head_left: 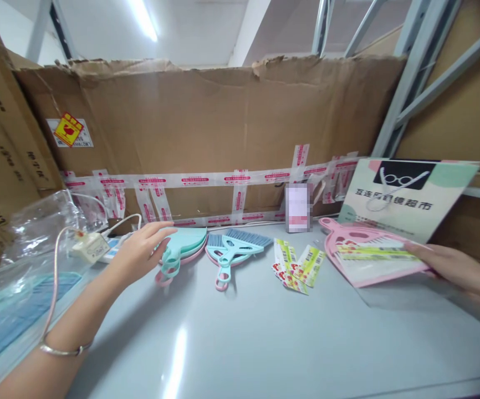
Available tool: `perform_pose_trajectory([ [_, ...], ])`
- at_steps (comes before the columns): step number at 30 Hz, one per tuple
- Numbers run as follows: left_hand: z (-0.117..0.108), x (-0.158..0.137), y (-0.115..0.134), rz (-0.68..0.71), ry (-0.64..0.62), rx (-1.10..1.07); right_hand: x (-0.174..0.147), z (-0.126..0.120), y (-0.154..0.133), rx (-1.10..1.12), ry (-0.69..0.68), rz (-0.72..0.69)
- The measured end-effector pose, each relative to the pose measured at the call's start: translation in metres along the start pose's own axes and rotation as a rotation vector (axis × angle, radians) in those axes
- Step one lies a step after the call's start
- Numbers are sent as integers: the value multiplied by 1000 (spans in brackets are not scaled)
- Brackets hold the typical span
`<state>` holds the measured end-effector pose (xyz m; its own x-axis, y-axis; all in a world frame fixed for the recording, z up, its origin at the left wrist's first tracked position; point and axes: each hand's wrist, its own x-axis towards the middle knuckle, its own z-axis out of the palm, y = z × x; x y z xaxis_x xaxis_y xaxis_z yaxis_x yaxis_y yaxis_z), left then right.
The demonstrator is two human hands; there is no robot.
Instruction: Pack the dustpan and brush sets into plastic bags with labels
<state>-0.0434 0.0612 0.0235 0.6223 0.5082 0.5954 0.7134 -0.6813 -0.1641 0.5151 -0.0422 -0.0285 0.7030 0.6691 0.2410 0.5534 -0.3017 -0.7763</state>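
Observation:
My left hand (146, 249) has its fingers stretched out beside a stack of dustpans (188, 241), turquoise on top with pink beneath. Whether the fingertips touch the stack I cannot tell. My right hand (443, 266) grips the right edge of a pink dustpan (364, 269), which holds a brush and has a yellow-green printed card (373, 252) across it; clear plastic shows around it. Between the hands lie turquoise hand brushes (235, 246) with blue bristles, with pink handle loops below them. Several yellow-green cards (300, 266) lie fanned out to their right.
A tall cardboard box wall (207, 122) stands behind the grey table (240, 332). A printed paper bag (406, 205) leans at the right. At the left are a charger (90, 246) with its cable and plastic-wrapped brushes (24, 305). A phone (298, 208) stands against the box.

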Motion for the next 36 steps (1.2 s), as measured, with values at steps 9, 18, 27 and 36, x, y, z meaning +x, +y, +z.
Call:
perform_pose_trajectory([
  [9,-13,13,60,-565,128,-767,-53,44,-109,476,-475,-12],
  [18,4,13,75,-1025,-62,-1497,-128,146,-199,613,-446,-394],
  [27,8,15,83,-970,148,-1349,-162,152,-190,911,-884,-53],
  [36,-4,14,63,-591,3,-994,-168,157,-184,1112,-909,346],
])
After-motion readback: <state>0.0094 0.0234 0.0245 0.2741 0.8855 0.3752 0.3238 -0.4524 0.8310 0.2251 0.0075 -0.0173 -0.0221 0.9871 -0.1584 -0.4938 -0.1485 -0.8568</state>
